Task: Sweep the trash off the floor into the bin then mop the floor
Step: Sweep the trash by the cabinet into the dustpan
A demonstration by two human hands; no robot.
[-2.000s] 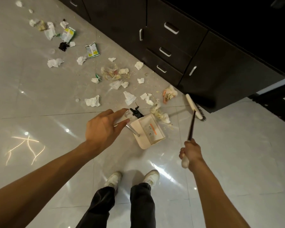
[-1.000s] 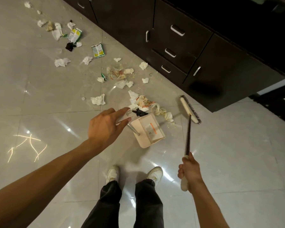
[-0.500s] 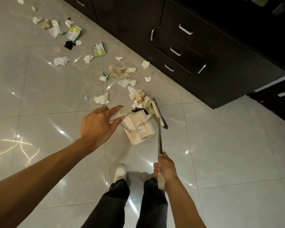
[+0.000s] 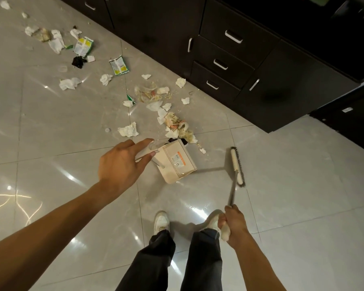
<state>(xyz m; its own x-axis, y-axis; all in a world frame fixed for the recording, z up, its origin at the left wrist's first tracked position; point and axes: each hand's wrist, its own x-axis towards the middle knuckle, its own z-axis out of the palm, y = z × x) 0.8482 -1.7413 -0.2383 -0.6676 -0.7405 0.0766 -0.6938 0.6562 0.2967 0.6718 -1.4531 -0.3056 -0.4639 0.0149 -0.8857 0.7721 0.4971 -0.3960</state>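
Observation:
A cream dustpan (image 4: 177, 162) stands on the grey tile floor (image 4: 61, 122) in front of my feet. My left hand (image 4: 122, 162) holds the top of its long handle between fingers and thumb. Crumpled tissues and food scraps (image 4: 178, 127) lie heaped at the dustpan's far edge. More trash, with torn green packets (image 4: 119, 65) and white tissues (image 4: 68, 84), trails away to the upper left. My right hand (image 4: 232, 224) grips the broom handle. The broom head (image 4: 236, 166) hangs to the right of the dustpan, apart from the trash.
Dark cabinets with silver drawer handles (image 4: 233, 36) run along the top and right, close to the trash. My two white shoes (image 4: 161, 221) stand just behind the dustpan. Bare glossy tiles extend left and lower right.
The broom swept the scraps leftward against the dustpan's mouth, then swung back out to the right and nearer me. My left hand has kept the dustpan in place.

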